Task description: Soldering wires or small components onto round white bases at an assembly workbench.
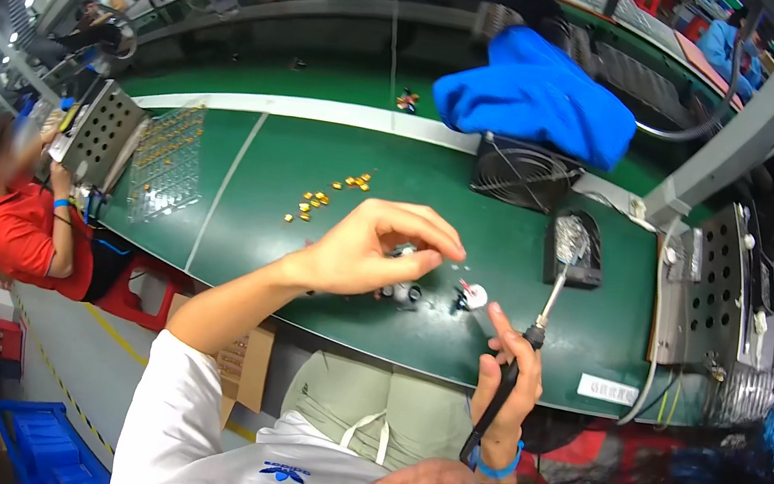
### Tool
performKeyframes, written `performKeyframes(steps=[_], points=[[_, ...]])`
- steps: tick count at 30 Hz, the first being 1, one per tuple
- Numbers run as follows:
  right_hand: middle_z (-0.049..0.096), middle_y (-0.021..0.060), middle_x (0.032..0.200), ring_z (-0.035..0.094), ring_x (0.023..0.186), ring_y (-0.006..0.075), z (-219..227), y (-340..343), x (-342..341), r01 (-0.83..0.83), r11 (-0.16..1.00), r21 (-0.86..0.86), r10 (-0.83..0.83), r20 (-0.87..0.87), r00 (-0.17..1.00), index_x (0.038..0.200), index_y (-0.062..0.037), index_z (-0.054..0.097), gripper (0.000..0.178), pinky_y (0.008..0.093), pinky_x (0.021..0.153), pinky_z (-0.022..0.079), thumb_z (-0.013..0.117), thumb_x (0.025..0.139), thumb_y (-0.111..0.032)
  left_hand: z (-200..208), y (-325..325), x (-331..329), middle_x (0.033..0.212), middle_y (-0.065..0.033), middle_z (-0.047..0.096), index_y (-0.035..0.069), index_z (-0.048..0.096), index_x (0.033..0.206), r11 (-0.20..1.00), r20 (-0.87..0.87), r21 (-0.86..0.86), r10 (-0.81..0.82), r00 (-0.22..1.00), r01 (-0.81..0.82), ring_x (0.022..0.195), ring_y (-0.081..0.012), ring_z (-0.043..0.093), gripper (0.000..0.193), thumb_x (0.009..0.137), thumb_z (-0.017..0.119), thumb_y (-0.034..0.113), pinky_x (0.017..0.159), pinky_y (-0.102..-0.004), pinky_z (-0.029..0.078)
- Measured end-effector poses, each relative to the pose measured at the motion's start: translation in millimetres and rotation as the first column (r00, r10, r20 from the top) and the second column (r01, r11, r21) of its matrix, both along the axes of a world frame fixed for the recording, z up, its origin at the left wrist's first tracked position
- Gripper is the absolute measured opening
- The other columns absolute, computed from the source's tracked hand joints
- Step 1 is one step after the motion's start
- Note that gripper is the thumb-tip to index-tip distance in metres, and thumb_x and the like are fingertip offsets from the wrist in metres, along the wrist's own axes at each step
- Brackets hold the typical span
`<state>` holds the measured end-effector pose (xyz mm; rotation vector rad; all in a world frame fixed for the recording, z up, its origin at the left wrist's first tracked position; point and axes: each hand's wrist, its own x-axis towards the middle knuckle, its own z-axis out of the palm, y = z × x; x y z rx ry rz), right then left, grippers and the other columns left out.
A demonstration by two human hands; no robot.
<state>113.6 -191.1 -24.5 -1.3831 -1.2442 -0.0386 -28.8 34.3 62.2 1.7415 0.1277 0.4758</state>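
Observation:
My right hand [514,369] grips a soldering iron [497,401] by its black handle, with the index finger stretched along it. The iron's metal tip reaches into a tip cleaner filled with wire wool [572,239] in a black holder [586,274]. Over the green bench, my left hand [386,247] is raised with its fingers curved and apart from the thumb; I see nothing held between them. Just right of its fingers lies a small white round part with red and dark bits [473,296]. A grey and black part [404,292] lies beneath the left hand, partly covered by it.
Several small gold-coloured parts [315,200] are scattered beyond my left hand. Farther left is a clear tray [168,157]. A black fan [519,174] stands at the back under a blue cloth [537,94]. A perforated metal box [705,282] stands right. A co-worker in red [39,233] sits left.

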Motion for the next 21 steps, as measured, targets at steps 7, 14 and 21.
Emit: performKeyframes(steps=[7, 14, 21], points=[[0.073, 0.0271, 0.120, 0.065, 0.072, 0.0189, -9.2, -6.1, 6.1, -0.015, 0.999, 0.033, 0.016, -0.020, 1.000, 0.131, -0.0020, 0.049, 0.027, 0.0279, 0.070, 0.054, 0.057, 0.108, -0.014, -25.9, 9.7, 21.7, 0.120, -0.0166, 0.070, -0.006, 0.074, 0.112, 0.961, -0.059, -0.277, 0.001, 0.998, -0.017, 0.105, -0.0212, 0.071, 0.017, 0.095, 0.068, -0.008, 0.096, -0.0329, 0.059], [0.077, 0.0243, 0.103, 0.062, 0.063, 0.0183, -8.4, -23.6, 11.6, -0.005, 1.000, 0.002, 0.005, -0.018, 1.000, 0.142, 0.0033, 0.049, 0.045, 0.0289, 0.062, 0.053, 0.057, 0.109, -0.027, -41.2, 1.5, 20.3, 0.114, -0.0137, 0.072, -0.004, 0.076, 0.107, 0.983, -0.030, -0.179, 0.025, 0.999, -0.030, 0.102, -0.0194, 0.072, 0.013, 0.095, 0.072, -0.003, 0.093, -0.0315, 0.060], [0.075, 0.0159, 0.082, 0.065, 0.062, 0.0164, -4.3, -27.6, 13.6, 0.061, 0.998, -0.022, -0.062, -0.002, 0.998, 0.123, 0.0080, 0.064, 0.046, 0.0280, 0.059, 0.053, 0.068, 0.102, -0.032, -49.5, -11.4, 24.5, 0.110, -0.0126, 0.073, -0.003, 0.076, 0.104, 0.994, -0.047, 0.107, 0.019, 0.999, -0.014, 0.098, -0.0192, 0.072, 0.011, 0.094, 0.074, 0.000, 0.092, -0.0306, 0.059]])
